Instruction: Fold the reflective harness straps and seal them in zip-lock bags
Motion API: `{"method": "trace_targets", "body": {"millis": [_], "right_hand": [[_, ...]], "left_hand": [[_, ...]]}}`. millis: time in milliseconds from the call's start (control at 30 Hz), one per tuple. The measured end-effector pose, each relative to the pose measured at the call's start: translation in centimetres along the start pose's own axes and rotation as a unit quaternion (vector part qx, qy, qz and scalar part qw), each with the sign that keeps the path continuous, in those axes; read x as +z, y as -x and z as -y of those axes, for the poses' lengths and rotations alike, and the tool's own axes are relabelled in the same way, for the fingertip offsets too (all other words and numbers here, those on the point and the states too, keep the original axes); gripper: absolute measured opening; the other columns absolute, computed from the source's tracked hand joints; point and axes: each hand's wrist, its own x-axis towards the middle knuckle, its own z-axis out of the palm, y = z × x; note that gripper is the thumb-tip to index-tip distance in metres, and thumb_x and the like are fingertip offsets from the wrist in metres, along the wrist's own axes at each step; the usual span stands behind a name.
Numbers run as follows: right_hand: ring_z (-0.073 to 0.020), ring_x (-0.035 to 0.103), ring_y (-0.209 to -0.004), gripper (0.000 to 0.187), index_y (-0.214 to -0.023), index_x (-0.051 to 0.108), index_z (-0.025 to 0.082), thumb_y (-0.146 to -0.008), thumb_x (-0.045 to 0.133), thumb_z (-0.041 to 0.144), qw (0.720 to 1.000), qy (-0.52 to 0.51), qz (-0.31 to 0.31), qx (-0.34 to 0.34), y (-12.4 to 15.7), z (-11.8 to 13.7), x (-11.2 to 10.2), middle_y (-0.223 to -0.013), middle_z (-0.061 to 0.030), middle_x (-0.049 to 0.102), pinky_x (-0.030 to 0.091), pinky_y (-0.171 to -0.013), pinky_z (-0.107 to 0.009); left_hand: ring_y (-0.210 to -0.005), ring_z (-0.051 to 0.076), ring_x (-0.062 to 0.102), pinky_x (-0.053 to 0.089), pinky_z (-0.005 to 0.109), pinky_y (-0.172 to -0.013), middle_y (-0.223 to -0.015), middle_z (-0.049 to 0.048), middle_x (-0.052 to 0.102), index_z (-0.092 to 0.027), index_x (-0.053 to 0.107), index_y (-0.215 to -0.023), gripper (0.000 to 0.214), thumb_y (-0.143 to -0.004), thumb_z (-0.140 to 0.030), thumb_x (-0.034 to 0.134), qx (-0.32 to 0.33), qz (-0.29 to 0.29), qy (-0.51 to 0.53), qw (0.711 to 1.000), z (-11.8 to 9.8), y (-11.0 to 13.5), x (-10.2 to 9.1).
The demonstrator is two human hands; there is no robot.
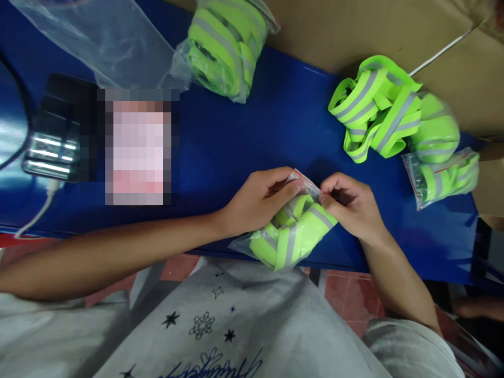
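Note:
A clear zip bag (pixel 306 181) with a red line along its top edge is held between my hands at the table's near edge. Inside lies a bunched neon yellow-green reflective strap (pixel 293 236) with a grey stripe. My left hand (pixel 268 197) pinches the bag's top edge on the left, thumb over the plastic. My right hand (pixel 352 205) pinches the other end of that edge, fingers curled. The bag's body hangs below the hands, partly over the table edge.
Loose reflective straps (pixel 378 110) lie at the right, beside bagged straps (pixel 449 176). A larger bag of straps (pixel 226 50) sits at the back on the blue table (pixel 236 136). A black charger (pixel 51 131) with a white cable and a blurred-out patch are at left; cardboard (pixel 334 31) stands behind.

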Motion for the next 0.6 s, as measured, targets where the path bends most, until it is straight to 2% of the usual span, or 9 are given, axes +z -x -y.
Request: {"method": "trace_targets", "body": {"millis": [133, 300, 400, 500, 600], "right_hand": [[-0.0066, 0.048, -0.057, 0.009, -0.081, 0.063, 0.02, -0.088, 0.067, 0.018, 1.0, 0.015, 0.001, -0.013, 0.11, 0.18, 0.1, -0.069, 0.0044, 0.058, 0.035, -0.051, -0.022], [-0.0064, 0.049, -0.057, 0.008, -0.082, 0.064, 0.02, -0.088, 0.067, 0.017, 0.999, 0.036, 0.0, -0.037, 0.25, 0.41, 0.33, -0.069, 0.0047, 0.059, 0.037, -0.052, -0.022], [-0.0059, 0.047, -0.056, 0.01, -0.081, 0.062, 0.02, -0.088, 0.067, 0.015, 0.997, 0.048, -0.003, -0.052, 0.3, 0.38, 0.34, -0.068, 0.0053, 0.057, 0.036, -0.051, -0.021], [-0.0057, 0.048, -0.058, 0.011, -0.085, 0.062, 0.02, -0.092, 0.07, 0.019, 0.996, 0.062, 0.003, -0.069, 0.35, 0.2, 0.36, -0.07, 0.0056, 0.057, 0.038, -0.053, -0.02], [-0.0049, 0.048, -0.056, 0.011, -0.091, 0.064, 0.021, -0.096, 0.073, 0.024, 0.992, 0.071, 0.027, -0.097, 0.49, -0.04, 0.66, -0.067, 0.0071, 0.056, 0.036, -0.051, -0.02]], "left_hand": [[-0.082, 0.012, 0.07, 0.051, 0.021, -0.071, -0.097, 0.004, 0.079, -0.015, 0.077, -0.107, 0.029, -0.105, -0.036, 0.057, -0.005, 0.005, -0.017, 1.0, 0.2, 0.1, 0.04], [-0.076, 0.01, 0.068, 0.049, 0.02, -0.065, -0.094, 0.0027, 0.079, -0.016, 0.077, -0.105, 0.028, -0.105, -0.037, 0.058, -0.004, 0.044, -0.026, 0.999, 0.3, 0.27, 0.1], [-0.075, 0.01, 0.067, 0.05, 0.019, -0.064, -0.094, 0.0033, 0.078, -0.016, 0.076, -0.106, 0.027, -0.102, -0.039, 0.062, 0.0, 0.017, 0.004, 1.0, 0.39, 0.25, 0.2], [-0.072, 0.009, 0.065, 0.049, 0.018, -0.062, -0.089, 0.0027, 0.075, -0.015, 0.073, -0.099, 0.026, -0.1, -0.04, 0.067, 0.014, -0.014, 0.006, 1.0, 0.53, 0.18, 0.22], [-0.068, 0.008, 0.061, 0.047, 0.017, -0.06, -0.084, 0.0012, 0.073, -0.015, 0.072, -0.096, 0.026, -0.1, -0.041, 0.066, 0.035, 0.009, -0.019, 0.999, 0.64, 0.24, 0.16]]}}
